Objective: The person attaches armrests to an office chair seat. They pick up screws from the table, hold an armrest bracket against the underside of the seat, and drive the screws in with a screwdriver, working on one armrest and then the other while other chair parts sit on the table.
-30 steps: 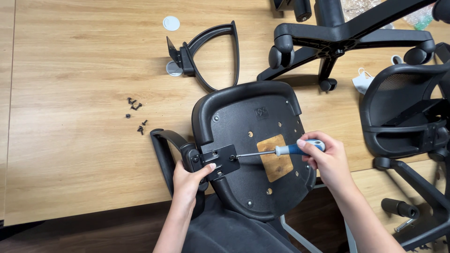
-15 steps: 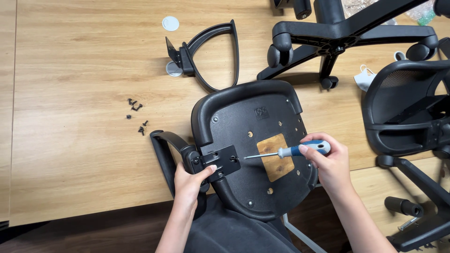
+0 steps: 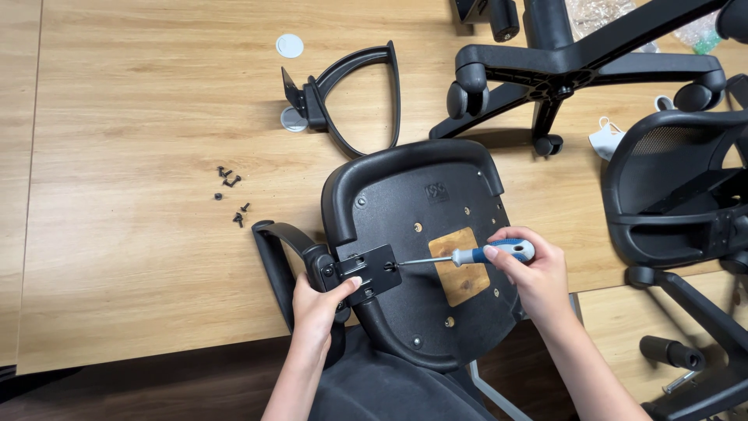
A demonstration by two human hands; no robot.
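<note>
Screwdriver (image 3: 467, 256), blue-and-white handled, lies nearly level just right of frame centre, its shaft pointing left from the right hand (image 3: 530, 273) that grips it, tip meeting the black armrest bracket (image 3: 368, 273) on the upturned seat base (image 3: 425, 234). The left hand (image 3: 319, 304), nearer, clamps that flat bracket from below, thumb on its face. Loose screws (image 3: 230, 195) lie apart on the wooden surface (image 3: 140, 109), left of centre.

A single head-worn camera looks almost straight down from above the person's own forearms, which enter from the bottom edge. It sits fairly near the wooden surface (image 3: 140, 257) (the view takes in most of its width), with the upturned chair seat (image 3: 425, 234) near centre and the far edge of the surface toward the top.
</note>
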